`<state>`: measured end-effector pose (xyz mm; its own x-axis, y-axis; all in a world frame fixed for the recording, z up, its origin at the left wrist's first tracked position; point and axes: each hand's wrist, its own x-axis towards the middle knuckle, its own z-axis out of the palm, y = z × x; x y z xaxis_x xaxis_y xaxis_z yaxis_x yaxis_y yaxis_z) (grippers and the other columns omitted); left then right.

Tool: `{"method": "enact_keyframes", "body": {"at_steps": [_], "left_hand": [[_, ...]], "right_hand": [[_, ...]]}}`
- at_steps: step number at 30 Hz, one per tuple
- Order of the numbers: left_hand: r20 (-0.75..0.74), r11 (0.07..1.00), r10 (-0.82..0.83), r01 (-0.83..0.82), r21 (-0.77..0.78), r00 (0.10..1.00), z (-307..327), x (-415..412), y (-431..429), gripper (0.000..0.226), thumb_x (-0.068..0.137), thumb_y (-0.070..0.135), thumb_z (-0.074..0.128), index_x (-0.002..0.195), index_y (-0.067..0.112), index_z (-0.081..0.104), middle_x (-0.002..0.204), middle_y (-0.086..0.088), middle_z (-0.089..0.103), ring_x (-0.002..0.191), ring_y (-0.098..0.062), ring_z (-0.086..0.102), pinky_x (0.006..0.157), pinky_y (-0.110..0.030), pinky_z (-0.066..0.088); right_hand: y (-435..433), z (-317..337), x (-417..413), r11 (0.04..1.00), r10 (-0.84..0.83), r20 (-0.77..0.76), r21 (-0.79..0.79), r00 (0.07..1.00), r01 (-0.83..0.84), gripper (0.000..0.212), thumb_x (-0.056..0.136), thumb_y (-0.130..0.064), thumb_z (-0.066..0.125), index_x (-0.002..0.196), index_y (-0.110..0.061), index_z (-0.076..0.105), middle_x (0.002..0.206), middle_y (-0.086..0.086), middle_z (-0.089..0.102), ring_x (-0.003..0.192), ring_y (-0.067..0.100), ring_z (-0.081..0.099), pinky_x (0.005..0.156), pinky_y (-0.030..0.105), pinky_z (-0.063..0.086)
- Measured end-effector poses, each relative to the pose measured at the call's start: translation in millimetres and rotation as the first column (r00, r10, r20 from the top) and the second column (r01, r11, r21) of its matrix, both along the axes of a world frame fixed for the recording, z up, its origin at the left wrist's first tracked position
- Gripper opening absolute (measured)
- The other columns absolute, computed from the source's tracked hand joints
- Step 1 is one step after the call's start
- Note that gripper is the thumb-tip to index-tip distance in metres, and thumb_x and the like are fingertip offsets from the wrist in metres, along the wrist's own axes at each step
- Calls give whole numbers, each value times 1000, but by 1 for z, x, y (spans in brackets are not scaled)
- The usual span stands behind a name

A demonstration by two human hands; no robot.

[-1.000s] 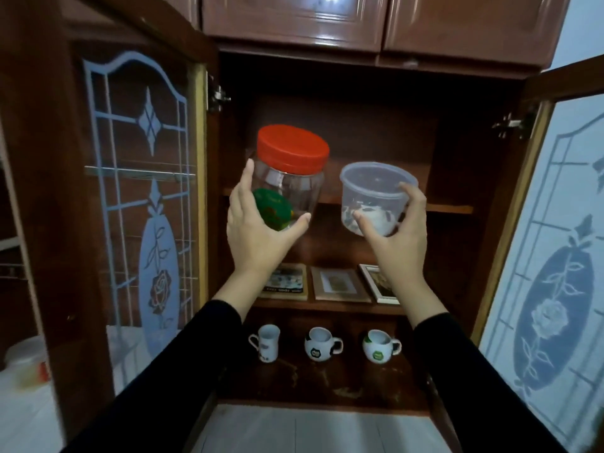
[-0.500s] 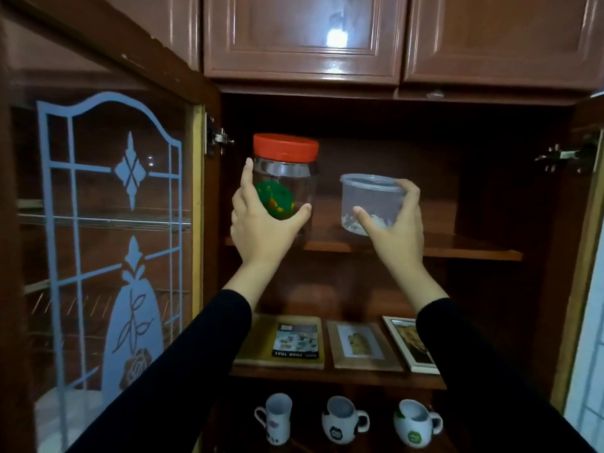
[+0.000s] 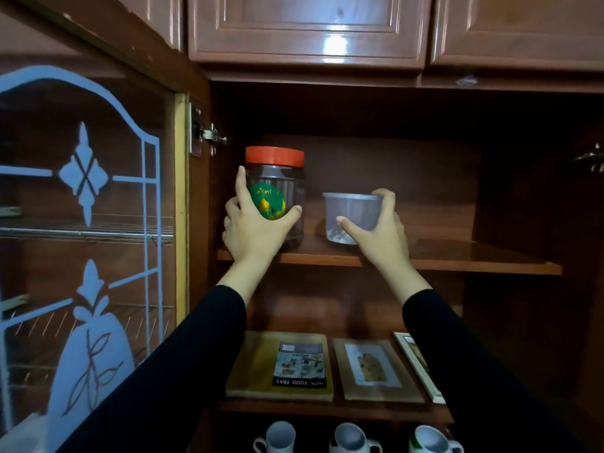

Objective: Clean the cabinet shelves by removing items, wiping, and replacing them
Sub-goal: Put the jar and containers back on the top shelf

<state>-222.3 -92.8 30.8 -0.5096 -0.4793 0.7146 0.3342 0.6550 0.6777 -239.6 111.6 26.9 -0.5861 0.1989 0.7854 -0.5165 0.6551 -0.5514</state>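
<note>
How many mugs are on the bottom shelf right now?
3, in a row along the frame's bottom edge: left mug, middle mug, right mug. All are cropped; the sleeves may hide more.

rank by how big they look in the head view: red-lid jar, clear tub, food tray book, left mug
1. food tray book, though nearer the camera
2. red-lid jar
3. clear tub
4. left mug, cut off by the frame edge, so unsure

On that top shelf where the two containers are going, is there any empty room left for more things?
Yes: the top shelf is bare right of the clear tub, out to the cabinet's right wall. A narrow gap separates the tub from the red-lidded jar. The shelf below is crowded with flat frames.
</note>
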Motion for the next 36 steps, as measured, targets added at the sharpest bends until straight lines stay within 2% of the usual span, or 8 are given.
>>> {"method": "enact_keyframes", "body": {"at_steps": [3,8,13,17,25,31,33,36], "left_hand": [[22,1000,1,-1,1,1000,-1,-7,-4,116,67,74,70,153,44,-2,143,-12,41,126,-38,48,101,-52,42],[13,1000,16,-16,4,1000,-3,-15,-4,115,68,73,69,154,39,1,145,-12,42,125,-39,48,100,-52,42],[-18,1000,24,-24,-11,1000,-7,-20,-3,114,70,74,67,155,34,2,146,-12,42,126,-39,48,98,-53,43],[-54,998,30,-33,-56,998,-11,-21,-2,117,68,72,69,154,34,0,151,-13,35,130,-40,45,99,-55,44],[-58,990,50,-57,-128,997,-14,-23,-4,118,68,63,75,154,34,0,151,-14,33,131,-40,45,98,-54,46],[-67,981,97,-107,-164,993,-21,-19,-3,117,68,65,74,155,29,4,154,-17,28,137,-37,38,103,-54,42],[-76,979,96,-108,-171,992,-25,-14,-2,112,72,64,71,155,26,7,155,-17,27,139,-37,35,105,-53,40],[-144,979,80,-105,-172,986,-34,0,1,90,83,59,60,153,22,19,155,-17,28,140,-36,33,109,-53,36]], "right_hand": [[0,0,-5,1000,-3,24,9,1000,3,71,73,-59,74,125,-38,29,120,2,56,100,25,60,77,37,49],[2,2,-9,1000,-6,55,4,998,5,67,74,-54,75,118,-34,28,115,3,54,96,27,57,72,34,42],[1,0,-6,998,-33,59,60,998,29,67,77,-52,74,120,-31,28,114,2,49,90,21,48,73,33,39],[-1,1,-4,996,-48,80,73,996,42,68,77,-53,74,121,-30,28,114,4,50,90,24,52,71,33,39],[-2,1,-1,992,-93,137,97,986,80,72,78,-55,72,125,-30,25,123,9,52,99,31,58,73,34,40],[-3,-2,4,985,-121,136,137,983,102,87,80,-64,65,143,-31,14,144,12,41,118,34,55,82,40,44],[-4,-3,7,990,-101,98,105,990,91,85,83,-62,62,145,-31,14,150,11,34,124,34,50,88,42,45],[-6,-7,17,994,-72,-2,82,997,72,76,88,-54,61,145,-27,20,152,10,30,131,34,43,94,44,45]]}}
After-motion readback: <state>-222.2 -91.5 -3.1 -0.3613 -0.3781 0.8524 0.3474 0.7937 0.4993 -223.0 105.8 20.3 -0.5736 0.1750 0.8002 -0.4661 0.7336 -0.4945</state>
